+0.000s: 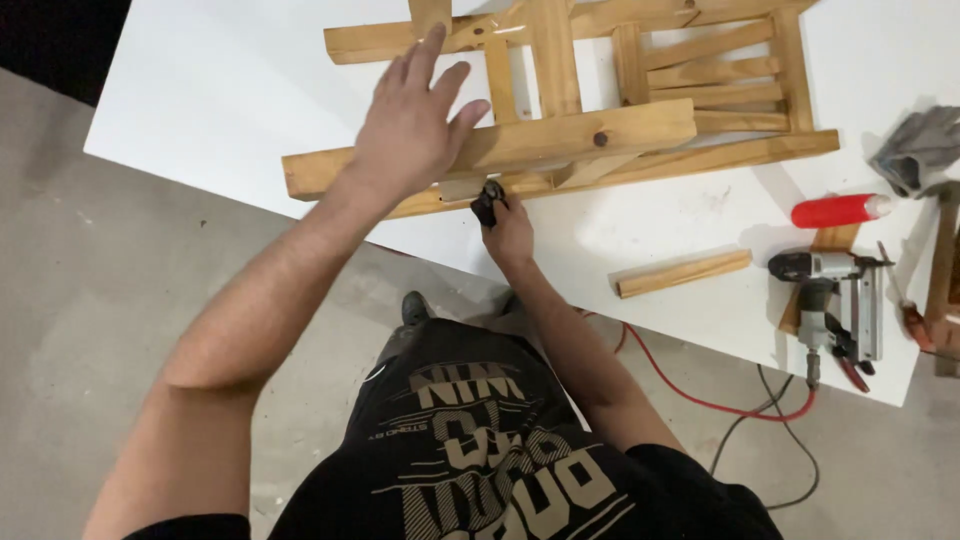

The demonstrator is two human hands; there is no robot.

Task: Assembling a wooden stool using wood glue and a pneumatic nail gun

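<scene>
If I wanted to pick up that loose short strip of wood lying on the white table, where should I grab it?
Probably at the middle of the short wooden strip, pinching its two long sides from above. It lies flat and slightly slanted on the white table, apart from the nail gun, so nothing blocks it.

white table (220,90) | on it: wooden frame (600,120), wood block (684,273), nail gun (835,300), red tube (838,210), grey glove (920,148)

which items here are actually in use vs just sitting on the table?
In use:
- left hand, flat on the wooden frame
- right hand, gripping a small black tool at the frame's near rail

Lying about:
- loose wood strip
- nail gun with red hose
- red cylinder with a clear tip
- grey gloves
- white table
</scene>
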